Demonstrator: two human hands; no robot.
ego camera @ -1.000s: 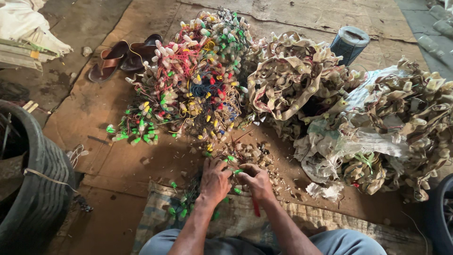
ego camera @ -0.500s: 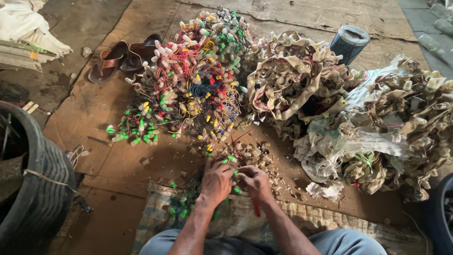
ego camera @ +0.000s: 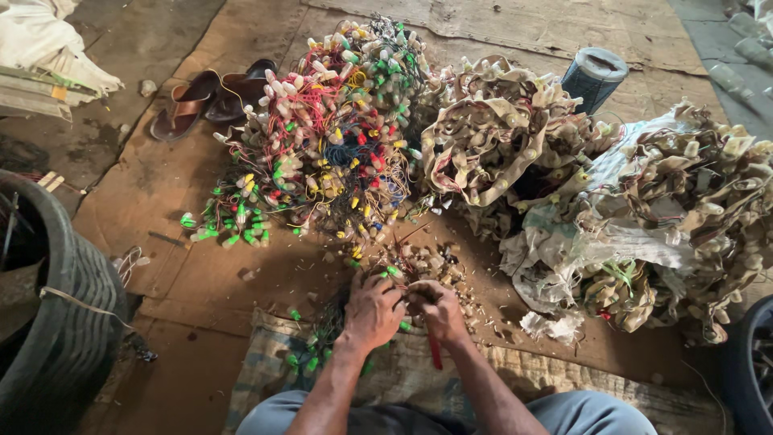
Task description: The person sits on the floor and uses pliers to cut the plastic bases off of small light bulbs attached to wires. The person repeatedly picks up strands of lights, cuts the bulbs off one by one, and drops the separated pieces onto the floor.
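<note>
Head view, looking down at the floor. Person seated on a woven mat (ego camera: 515, 379) laid over brown cardboard (ego camera: 185, 266).

Left hand (ego camera: 372, 312): fingers curled, closed on a small bundle of thin wires with green caps (ego camera: 322, 346) that trails down onto the mat. Right hand (ego camera: 439, 310): closed around a red-handled tool (ego camera: 435, 352), handle sticking out below the palm; tool head hidden, kind cannot be told. The two hands touch at the fingertips, just in front of the knees.

Just beyond the hands: a small heap of pale loose bits (ego camera: 431, 266) on the cardboard. Farther out: a large tangle of coloured wires with capped ends (ego camera: 338, 137), red, yellow, green and white. A smaller cluster of green-capped pieces (ego camera: 221, 221) lies at its left edge.

Right of the tangle: piles of dirty beige strips studded with pale sockets (ego camera: 499, 145), continuing over a torn sack (ego camera: 636, 242).

Periphery: pair of brown sandals (ego camera: 205, 97) upper left, blue cylinder can (ego camera: 593, 76) top centre-right, tyre (ego camera: 56, 322) at left edge.
</note>
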